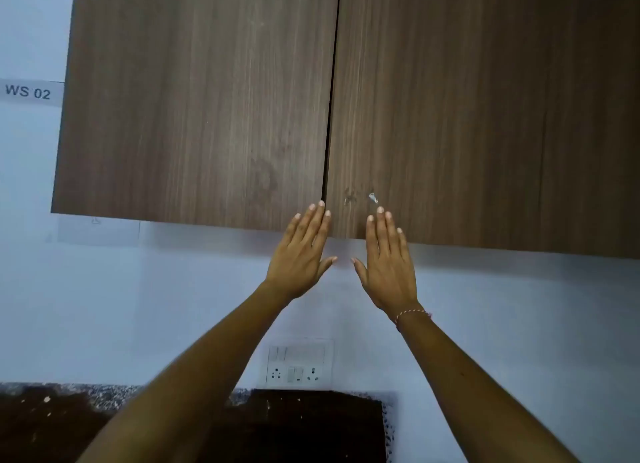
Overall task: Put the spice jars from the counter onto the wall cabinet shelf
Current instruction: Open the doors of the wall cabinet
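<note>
Spice jars cannot be seen anywhere; the shelf meant for them lies hidden behind the wall cabinet point(346, 98), whose two brown wood-grain doors are both closed, with only a thin dark gap between them. The right door is cut off by the frame's right edge and its top corner.

Both arms reach up to the cabinet's lower edge. The left hand point(301, 251) lies flat, fingers straight and close together, its fingertips point(320, 206) over the bottom corner of the left door beside the gap; whether they actually touch the wood is unclear. The right hand point(388, 258) is likewise flat with straight fingers, over the bottom of the right door, holding nothing. A thin thread bracelet point(412, 313) circles the right wrist.

A small pale chip point(373, 197) marks the right door just above that hand. On the wall left of the cabinet, a label point(29, 92) reads "WS 02". Below sits a socket panel point(298, 365), and the dark speckled counter point(104, 396) is largely covered by the forearms.
</note>
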Demonstrator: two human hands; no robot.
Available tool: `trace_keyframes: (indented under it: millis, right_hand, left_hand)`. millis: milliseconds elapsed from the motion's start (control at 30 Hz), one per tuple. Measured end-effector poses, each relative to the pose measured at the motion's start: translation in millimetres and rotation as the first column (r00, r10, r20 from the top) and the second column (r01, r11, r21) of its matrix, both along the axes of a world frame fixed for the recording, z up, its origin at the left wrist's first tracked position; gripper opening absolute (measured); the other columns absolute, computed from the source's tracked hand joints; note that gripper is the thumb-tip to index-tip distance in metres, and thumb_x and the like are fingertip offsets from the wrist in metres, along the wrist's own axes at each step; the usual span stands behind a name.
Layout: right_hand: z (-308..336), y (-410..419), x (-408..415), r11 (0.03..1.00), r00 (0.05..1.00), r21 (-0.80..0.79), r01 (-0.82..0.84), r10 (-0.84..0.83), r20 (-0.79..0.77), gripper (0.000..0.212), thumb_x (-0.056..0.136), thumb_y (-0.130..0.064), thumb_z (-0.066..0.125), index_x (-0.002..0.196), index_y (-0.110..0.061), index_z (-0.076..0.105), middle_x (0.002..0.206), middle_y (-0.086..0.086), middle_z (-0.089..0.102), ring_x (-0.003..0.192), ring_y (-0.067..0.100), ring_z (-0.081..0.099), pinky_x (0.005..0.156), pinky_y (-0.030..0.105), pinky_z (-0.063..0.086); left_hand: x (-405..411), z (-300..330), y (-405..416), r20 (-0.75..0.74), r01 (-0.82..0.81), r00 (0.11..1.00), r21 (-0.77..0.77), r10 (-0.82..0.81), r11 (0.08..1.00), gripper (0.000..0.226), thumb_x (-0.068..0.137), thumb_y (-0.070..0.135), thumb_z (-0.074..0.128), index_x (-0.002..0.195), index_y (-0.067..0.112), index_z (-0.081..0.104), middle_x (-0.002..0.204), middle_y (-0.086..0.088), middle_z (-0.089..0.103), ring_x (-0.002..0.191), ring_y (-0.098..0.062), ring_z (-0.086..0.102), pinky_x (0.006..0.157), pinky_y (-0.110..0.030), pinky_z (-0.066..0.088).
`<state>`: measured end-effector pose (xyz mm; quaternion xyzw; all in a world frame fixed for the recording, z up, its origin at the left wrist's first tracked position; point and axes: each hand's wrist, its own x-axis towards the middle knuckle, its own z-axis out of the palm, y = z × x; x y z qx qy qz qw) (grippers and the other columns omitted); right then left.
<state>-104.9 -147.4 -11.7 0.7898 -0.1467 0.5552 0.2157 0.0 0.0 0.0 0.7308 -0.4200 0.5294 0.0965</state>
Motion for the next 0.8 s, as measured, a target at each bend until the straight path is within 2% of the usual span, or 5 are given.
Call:
trace_keyframes:
  millis: [167,300,433,667,800]
  right_hand:
    - [16,-6,26,0.999,0.998,-0.004,0.034,-0.034,-0.062,0.086,0.088,-0.045,0.052,0.142,-0.009,-0.004,0.155,0.016,0.007,0.14,0.027,-0.005,0.113,0.04,0.003]
    - [29,-3,40,0.997,0.991,-0.028,0.072,-0.075,-0.114,0.094,0.086,-0.045,0.057,0.142,-0.01,-0.009,0.156,0.015,0.002,0.14,0.027,-0.01,0.113,0.042,0.0]
    - [37,5,48,0.995,0.981,-0.027,0.093,-0.097,-0.167,0.091,0.088,-0.039,0.056,0.141,-0.016,-0.015,0.157,0.012,-0.003,0.139,0.029,-0.016,0.113,0.054,0.006]
    - [50,17,31,0.964,0.958,-0.19,0.185,-0.22,-0.183,0.094,0.083,-0.021,0.065,0.144,-0.015,-0.006,0.157,0.013,0.01,0.144,0.032,0.009,0.109,0.058,0.021]
    - [48,23,11,0.935,0.97,-0.3,0.19,-0.225,-0.088,0.091,0.072,-0.014,0.075,0.144,-0.011,0.018,0.151,0.014,0.031,0.138,0.033,0.03,0.104,0.057,0.031]
  left_hand:
    - [25,11,-17,-0.039,-0.003,0.999,0.012,0.003,1.0,0.076,0.094,0.058,0.015,0.138,0.009,-0.024,0.149,-0.009,-0.026,0.137,-0.022,-0.027,0.113,-0.035,-0.017]
    - [35,13,-22,-0.063,0.089,0.994,0.056,-0.085,0.994,0.077,0.092,0.059,0.015,0.138,0.009,-0.022,0.154,-0.01,-0.019,0.138,-0.02,-0.024,0.113,-0.032,-0.017]
    - [34,9,-23,-0.085,0.186,0.98,0.046,-0.182,0.981,0.079,0.086,0.064,0.001,0.138,0.01,-0.021,0.147,-0.006,-0.026,0.138,-0.018,-0.026,0.112,-0.028,-0.02]
    - [26,9,-19,-0.136,0.253,0.961,0.073,-0.242,0.965,0.083,0.08,0.068,-0.006,0.137,0.011,-0.024,0.148,-0.005,-0.028,0.138,-0.016,-0.027,0.114,-0.028,-0.017]
    - [21,7,-6,-0.07,0.28,0.959,0.102,-0.274,0.955,0.082,0.086,0.068,0.006,0.139,0.012,-0.022,0.148,-0.003,-0.026,0.14,-0.018,-0.024,0.114,-0.03,-0.015]
